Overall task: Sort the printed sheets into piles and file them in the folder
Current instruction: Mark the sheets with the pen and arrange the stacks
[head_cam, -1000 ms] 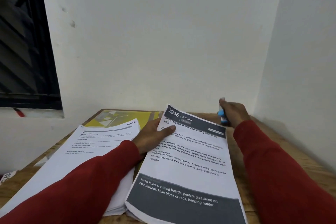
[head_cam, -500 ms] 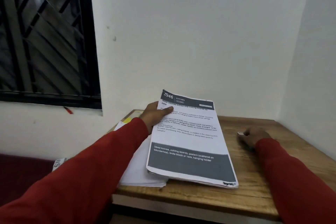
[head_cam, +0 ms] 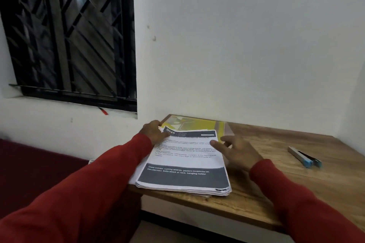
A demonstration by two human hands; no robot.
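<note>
A stack of printed sheets (head_cam: 183, 162) lies on the wooden counter (head_cam: 276, 179), partly over a yellow folder (head_cam: 199, 124). The left hand (head_cam: 153, 132) rests on the stack's far left corner. The right hand (head_cam: 237, 152), fingers extended, touches its right edge. A stapler (head_cam: 304, 157) lies well apart, to the right.

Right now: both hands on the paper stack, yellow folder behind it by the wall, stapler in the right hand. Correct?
Not quite. The stapler lies on the table to the right, apart from the right hand, which holds nothing and reaches to the paper stack. The left hand rests at the stack's far left corner, with the yellow folder behind. The head view shows it.
</note>
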